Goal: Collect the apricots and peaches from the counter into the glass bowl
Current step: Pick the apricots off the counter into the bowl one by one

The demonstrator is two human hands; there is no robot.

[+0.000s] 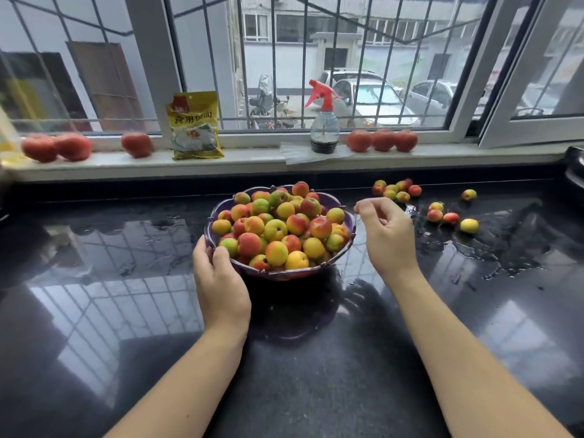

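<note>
A purple glass bowl (347,245) stands mid-counter, heaped with small yellow, green and red apricots and peaches (278,229). My left hand (219,279) grips the bowl's near left rim, thumb over the edge. Just right of the bowl hovers my right hand (387,235), its fingers loosely curled and holding nothing. Loose fruit lies on the wet counter to the right: a cluster (396,189) near the back, a few (442,214) further right, a yellow one (469,226) and a single one (469,195).
The black glossy counter (126,279) has water puddles on the right side. On the windowsill stand tomatoes (382,140), more tomatoes (57,147), a yellow packet (194,126) and a spray bottle (325,121). A dark object (576,169) sits at the right edge.
</note>
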